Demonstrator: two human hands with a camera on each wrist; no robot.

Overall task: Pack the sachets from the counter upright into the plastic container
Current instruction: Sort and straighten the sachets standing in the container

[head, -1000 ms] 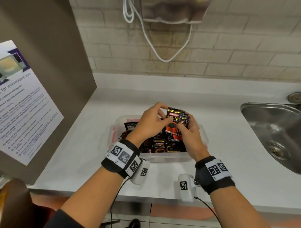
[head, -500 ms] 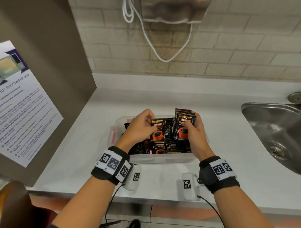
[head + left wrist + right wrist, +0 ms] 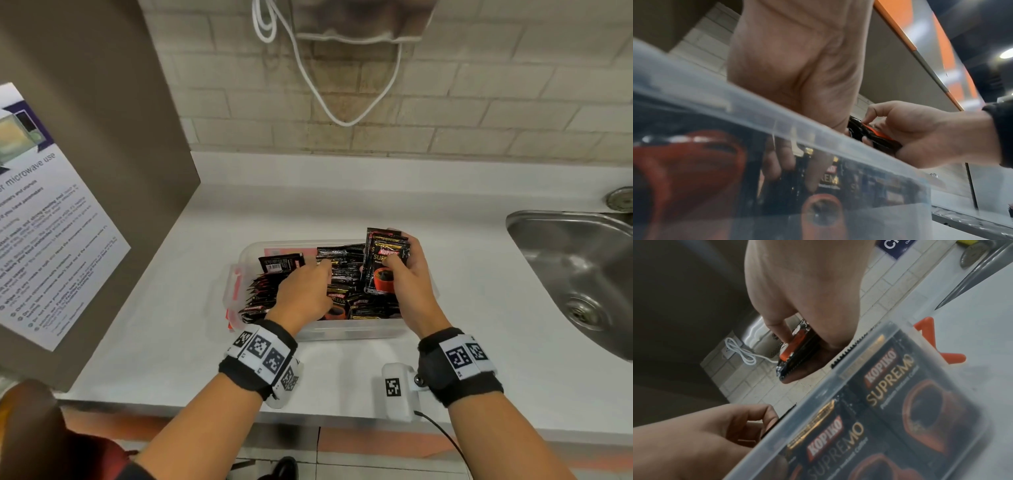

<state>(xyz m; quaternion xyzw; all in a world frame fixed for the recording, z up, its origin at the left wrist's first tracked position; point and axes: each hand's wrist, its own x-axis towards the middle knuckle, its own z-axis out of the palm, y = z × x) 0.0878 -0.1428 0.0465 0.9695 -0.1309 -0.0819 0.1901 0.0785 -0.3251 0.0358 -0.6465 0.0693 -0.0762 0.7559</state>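
A clear plastic container point(image 3: 342, 330) sits mid-counter, holding several black Kopiko sachets point(image 3: 363, 303), some upright, some leaning. My left hand point(image 3: 301, 291) reaches down inside it, fingers among the sachets and pinching one sachet point(image 3: 777, 420) by its edge. My right hand point(image 3: 411, 274) grips a small stack of sachets point(image 3: 385, 270) upright above the container's right end, thumb on the front. The left wrist view shows that stack point(image 3: 875, 138) through the container rim point(image 3: 818, 142). In the right wrist view, packed sachets point(image 3: 890, 378) show through the wall.
A steel sink point(image 3: 582, 267) lies to the right. A brown panel with a microwave notice point(image 3: 51, 222) closes off the left. A white cable point(image 3: 342, 102) hangs on the brick wall behind. Orange latches point(image 3: 234, 284) stick out at the container's left end.
My hands parted: the left took a sachet off the stack and lowered it into the container, while the right shifted to the right end with the rest of the stack.
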